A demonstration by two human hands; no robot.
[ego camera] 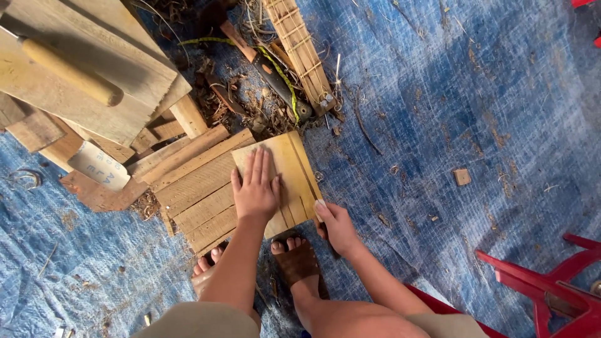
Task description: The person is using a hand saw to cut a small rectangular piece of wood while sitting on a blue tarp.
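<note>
Left hand (255, 191) lies flat, fingers spread, pressing the small wooden board (289, 178); grip open, nothing clasped. I see my right hand (337, 226) closed on that board's near right edge, thumb on top. Board rests tilted across a stack of wooden planks (194, 188) on the blue tarp (451, 125) floor. Sandalled foot (299, 263) just below. Red plastic chair (551, 288) at right; knife (263, 62) beyond, among shavings.
</note>
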